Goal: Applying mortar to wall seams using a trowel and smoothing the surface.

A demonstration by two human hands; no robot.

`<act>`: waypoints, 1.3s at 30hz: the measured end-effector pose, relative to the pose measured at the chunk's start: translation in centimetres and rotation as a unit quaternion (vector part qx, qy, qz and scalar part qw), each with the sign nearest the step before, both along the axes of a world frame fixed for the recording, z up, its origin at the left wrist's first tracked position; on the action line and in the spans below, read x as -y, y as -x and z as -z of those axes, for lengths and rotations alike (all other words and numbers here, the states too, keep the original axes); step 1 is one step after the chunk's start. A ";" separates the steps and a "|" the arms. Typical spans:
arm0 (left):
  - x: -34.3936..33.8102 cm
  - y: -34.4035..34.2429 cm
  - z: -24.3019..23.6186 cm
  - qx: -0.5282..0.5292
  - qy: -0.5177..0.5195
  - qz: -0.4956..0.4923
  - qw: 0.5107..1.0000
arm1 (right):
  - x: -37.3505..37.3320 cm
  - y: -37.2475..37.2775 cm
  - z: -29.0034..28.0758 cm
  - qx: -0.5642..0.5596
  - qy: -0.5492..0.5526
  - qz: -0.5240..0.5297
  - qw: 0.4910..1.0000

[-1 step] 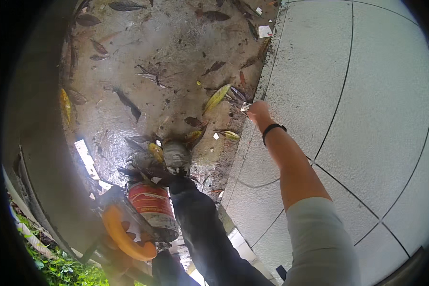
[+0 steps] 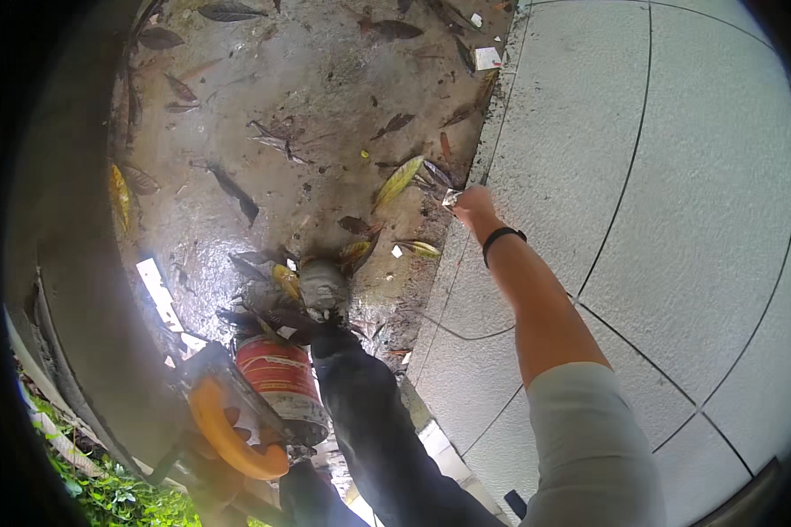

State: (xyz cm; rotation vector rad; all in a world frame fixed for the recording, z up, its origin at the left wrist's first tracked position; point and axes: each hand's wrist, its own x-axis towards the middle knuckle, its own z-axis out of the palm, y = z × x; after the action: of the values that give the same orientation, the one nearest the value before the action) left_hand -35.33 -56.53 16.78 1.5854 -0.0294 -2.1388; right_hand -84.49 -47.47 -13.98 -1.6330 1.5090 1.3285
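My right hand [image 2: 475, 205] is closed at the seam between the dirty floor and the pale tiles. A small whitish, shiny piece [image 2: 451, 198] shows at its fingertips, beside dark leaves; its kind is unclear. At the lower left my left hand [image 2: 231, 420] is partly hidden behind a thick orange handle [image 2: 228, 435], its fingers showing inside the curve. The handle is fixed to a dark, flat-edged tool [image 2: 253, 395] whose kind I cannot make out. Right against it stands a red and grey bucket [image 2: 277, 369], smeared with dirt.
Wet brown floor [image 2: 325, 105] carries scattered leaves and white scraps. A yellow-green leaf [image 2: 398, 183] lies near my right hand. My dirty shoe [image 2: 323, 285] and dark trouser leg [image 2: 360, 404] are beside the bucket. A grey wall [image 2: 70, 220] rises at left, with green plants [image 2: 123, 492] below.
A thin dark strand beside my right forearm has shifted slightly up and left. Both hands stay where they were.
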 end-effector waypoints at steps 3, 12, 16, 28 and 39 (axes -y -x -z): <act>-0.1 0.1 -0.9 -0.001 0.019 0.001 1.000 | -0.7 1.1 1.1 0.026 -0.034 0.024 0.999; 1.1 -3.8 -3.6 0.036 0.024 0.018 0.999 | 1.6 1.3 0.5 0.011 -0.076 -0.041 0.996; 0.3 -3.9 -3.2 0.015 0.015 -0.020 1.000 | -0.8 2.3 2.6 0.077 -0.079 -0.124 0.986; -1.8 -4.6 -1.4 -0.028 0.052 -0.010 0.998 | 1.3 1.4 -1.0 0.144 -0.143 -0.267 0.942; -0.5 -1.0 -2.6 0.022 0.082 -0.032 0.996 | 0.2 2.4 1.1 0.177 -0.095 -0.220 0.955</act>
State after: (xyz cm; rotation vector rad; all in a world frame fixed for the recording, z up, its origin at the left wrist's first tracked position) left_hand -34.37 -56.07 19.38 1.5171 -0.1615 -1.9993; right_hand -86.87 -47.64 -15.10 -2.0186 0.8110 1.2607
